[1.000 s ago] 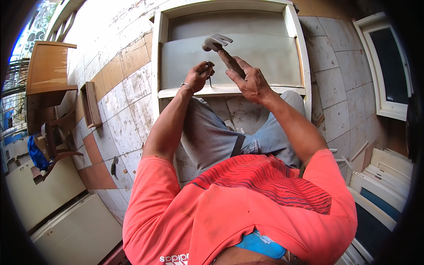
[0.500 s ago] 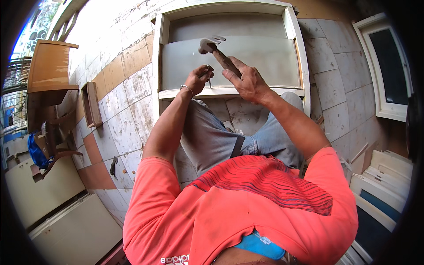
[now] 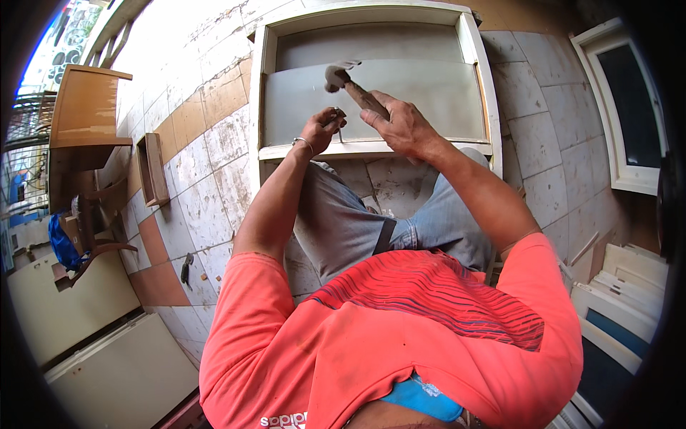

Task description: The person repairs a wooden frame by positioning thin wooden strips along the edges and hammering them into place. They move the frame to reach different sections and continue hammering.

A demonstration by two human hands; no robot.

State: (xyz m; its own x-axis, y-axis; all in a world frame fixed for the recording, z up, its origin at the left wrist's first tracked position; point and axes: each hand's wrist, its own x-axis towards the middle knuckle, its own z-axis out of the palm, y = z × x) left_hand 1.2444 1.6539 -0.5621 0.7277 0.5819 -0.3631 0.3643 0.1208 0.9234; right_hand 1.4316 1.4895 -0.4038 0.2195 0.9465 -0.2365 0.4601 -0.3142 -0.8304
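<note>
Your right grip [image 3: 406, 129] is closed around the hammer [image 3: 363, 99], thumb laid along the worn brown wooden handle. The hammer is raised above the frosted pane, its grey claw head slightly blurred and tipped up to the left. Your left grip [image 3: 323, 131] is closed too, fingers curled around a slim metal tool [image 3: 340, 134] that mostly hides behind them. Its thin shank points down at the frame's near rail; you cannot tell here whether the tip touches.

Beneath both lies the white frame [image 3: 429, 147], scuffed along its edges, holding the cloudy grey pane [image 3: 414, 100]. Your knees, in faded jeans [image 3: 332, 225], bend just on the near side of it. Stained pale tiles [image 3: 532, 136] spread around, with dark pliers [image 3: 186, 269] lying well apart on your left and a white-framed window [image 3: 630, 111] over to your right.
</note>
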